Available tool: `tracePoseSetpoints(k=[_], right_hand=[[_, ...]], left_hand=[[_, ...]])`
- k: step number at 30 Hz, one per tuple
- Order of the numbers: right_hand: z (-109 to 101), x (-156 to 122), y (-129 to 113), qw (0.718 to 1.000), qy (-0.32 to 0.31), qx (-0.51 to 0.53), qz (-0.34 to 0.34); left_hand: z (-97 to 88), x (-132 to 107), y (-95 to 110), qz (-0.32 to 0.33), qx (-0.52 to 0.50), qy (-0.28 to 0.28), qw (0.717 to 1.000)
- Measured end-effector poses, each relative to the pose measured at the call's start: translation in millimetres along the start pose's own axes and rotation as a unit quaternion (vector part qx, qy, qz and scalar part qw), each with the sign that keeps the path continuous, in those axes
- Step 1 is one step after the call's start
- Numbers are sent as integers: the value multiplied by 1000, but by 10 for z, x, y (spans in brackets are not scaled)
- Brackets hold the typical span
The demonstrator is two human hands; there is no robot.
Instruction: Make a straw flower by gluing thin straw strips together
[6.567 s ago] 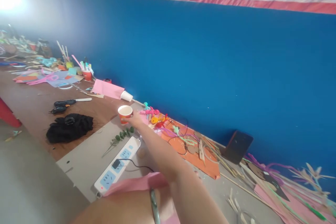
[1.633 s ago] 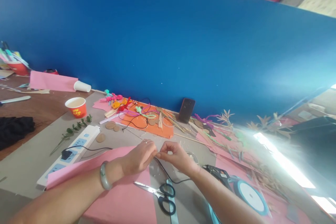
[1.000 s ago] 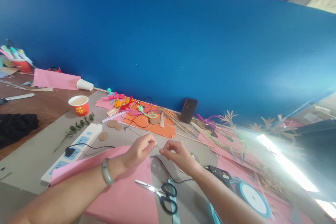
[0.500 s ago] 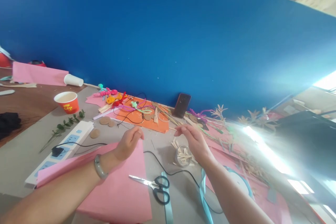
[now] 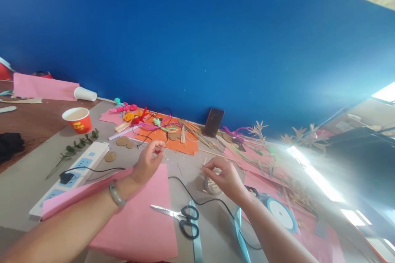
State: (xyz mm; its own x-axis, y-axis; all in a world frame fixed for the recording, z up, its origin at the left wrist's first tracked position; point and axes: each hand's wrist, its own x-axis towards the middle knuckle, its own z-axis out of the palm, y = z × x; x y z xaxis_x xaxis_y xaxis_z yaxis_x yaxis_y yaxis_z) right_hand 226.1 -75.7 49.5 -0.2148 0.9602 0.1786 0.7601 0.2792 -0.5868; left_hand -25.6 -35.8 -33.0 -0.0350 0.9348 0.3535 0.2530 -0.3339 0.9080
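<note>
Dropping since half a second ago, the right hand now rests over the small clear jar of wooden slivers, fingers curled at its rim; whether they grip anything I cannot tell. The left hand hovers above the pink paper sheet, thumb and forefinger pinched together on something too small to make out. The jar stands at 1 o'clock from the scissors, and the ribbon spool is at its 4 o'clock.

A hand can pass over the bare grey table between the left hand and right hand. From the left hand, scissors and a black cable lie at 5 o'clock. A power strip blocks 9 o'clock, and messy orange paper blocks 12 o'clock.
</note>
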Motion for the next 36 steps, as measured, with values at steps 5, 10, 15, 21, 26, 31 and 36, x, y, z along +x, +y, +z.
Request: tracePoseSetpoints(k=[5,10,15,21,26,31,36], right_hand=[[39,43,41,997,29,-60,-33],[26,76,137,992,21,-118,-36],[-38,83,272,981,3,-186,-49],[-159,6,462,967,-57,-247,4],[-209,-81,552,962,-87,-256,38],[-183,-112,558,964,-98,-242,48],[-191,-104,553,962,-97,-251,48]], left_hand=[[-32,-3,51,-64,-46,-37,996],[-23,-10,35,32,-9,14,999],[-23,-19,-2,98,45,-19,994],[5,-118,90,154,138,14,978],[37,-153,108,136,146,20,980],[17,-82,31,131,168,60,975],[16,-70,12,118,158,60,979]])
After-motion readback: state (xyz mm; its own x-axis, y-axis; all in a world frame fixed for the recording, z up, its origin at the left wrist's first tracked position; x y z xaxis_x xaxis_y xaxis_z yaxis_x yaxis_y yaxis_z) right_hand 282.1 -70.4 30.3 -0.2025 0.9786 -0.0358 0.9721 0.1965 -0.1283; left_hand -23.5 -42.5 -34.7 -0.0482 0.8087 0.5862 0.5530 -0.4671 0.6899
